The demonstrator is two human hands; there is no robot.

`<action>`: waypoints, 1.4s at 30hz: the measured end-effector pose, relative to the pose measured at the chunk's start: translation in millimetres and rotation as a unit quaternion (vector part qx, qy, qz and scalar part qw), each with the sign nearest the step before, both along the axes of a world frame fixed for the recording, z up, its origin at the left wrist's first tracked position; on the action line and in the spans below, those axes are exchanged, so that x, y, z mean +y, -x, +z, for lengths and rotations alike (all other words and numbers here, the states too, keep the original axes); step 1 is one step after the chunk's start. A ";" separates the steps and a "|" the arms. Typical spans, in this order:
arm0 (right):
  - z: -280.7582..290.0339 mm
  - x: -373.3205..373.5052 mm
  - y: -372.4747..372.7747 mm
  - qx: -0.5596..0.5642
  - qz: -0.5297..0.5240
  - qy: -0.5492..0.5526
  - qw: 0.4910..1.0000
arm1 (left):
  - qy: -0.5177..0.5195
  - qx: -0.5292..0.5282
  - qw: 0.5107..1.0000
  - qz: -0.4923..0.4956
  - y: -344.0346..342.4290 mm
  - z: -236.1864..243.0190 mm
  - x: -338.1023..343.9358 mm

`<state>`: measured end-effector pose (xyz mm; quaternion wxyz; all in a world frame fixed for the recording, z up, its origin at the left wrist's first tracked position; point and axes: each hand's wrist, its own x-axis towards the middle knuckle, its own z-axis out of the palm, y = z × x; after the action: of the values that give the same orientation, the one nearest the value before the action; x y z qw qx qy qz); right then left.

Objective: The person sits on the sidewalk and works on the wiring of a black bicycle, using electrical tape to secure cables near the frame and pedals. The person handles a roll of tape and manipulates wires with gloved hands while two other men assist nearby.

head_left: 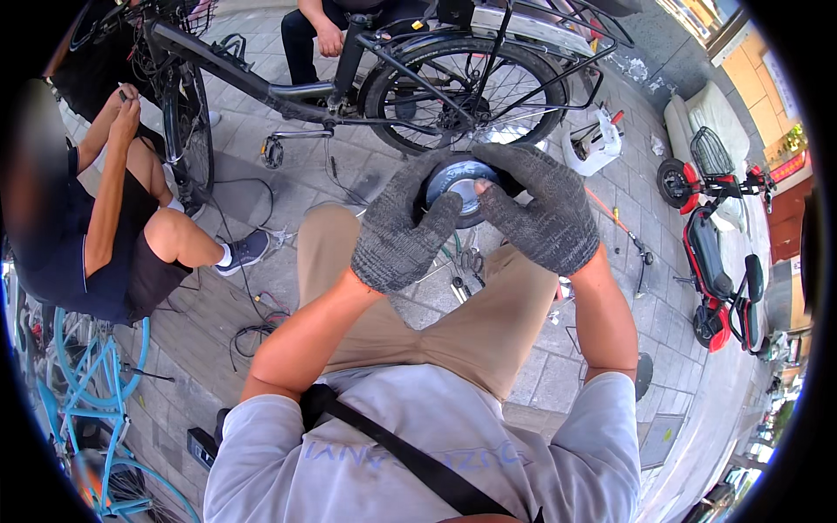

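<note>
Between my knees, at chest height, I hold a round dark part [462,192] with a silvery inner ring; I cannot make out exactly what it is. My left hand [401,227], in a grey knit glove, grips its left side with the thumb at the lower front. My right hand [540,209], also gloved with a bare thumb tip showing, grips the right side, its thumb resting on the inner ring. Both hands' other fingers curl behind the part and are partly hidden. Hand tools [458,288] lie on the pavement just below it.
A black bicycle [288,91] stands ahead, a person's hand [330,39] behind it. A co-worker [105,235] sits at left holding something small. A light-blue bicycle [105,401] is lower left, a red scooter [715,261] right, a white bucket [593,148] upper right. Cables [248,340] lie on the paving.
</note>
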<state>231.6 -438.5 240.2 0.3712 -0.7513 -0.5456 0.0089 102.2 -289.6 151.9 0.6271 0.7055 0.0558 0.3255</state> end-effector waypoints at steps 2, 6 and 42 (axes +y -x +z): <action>12.7 -4.4 8.8 -0.002 0.017 0.000 1.000 | -0.032 -0.022 0.999 0.009 4.6 -0.1 0.6; 21.9 -14.4 22.8 -0.013 0.020 -0.020 1.000 | 0.004 0.031 0.999 -0.016 20.9 19.2 -5.4; -21.2 -31.6 -42.6 0.032 0.013 -0.054 0.998 | 0.047 0.102 0.994 0.000 -25.0 24.8 -24.0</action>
<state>274.2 -470.1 219.0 0.4278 -0.7224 -0.5431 0.0085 127.2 -313.6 176.7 0.6507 0.7046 0.1345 0.2493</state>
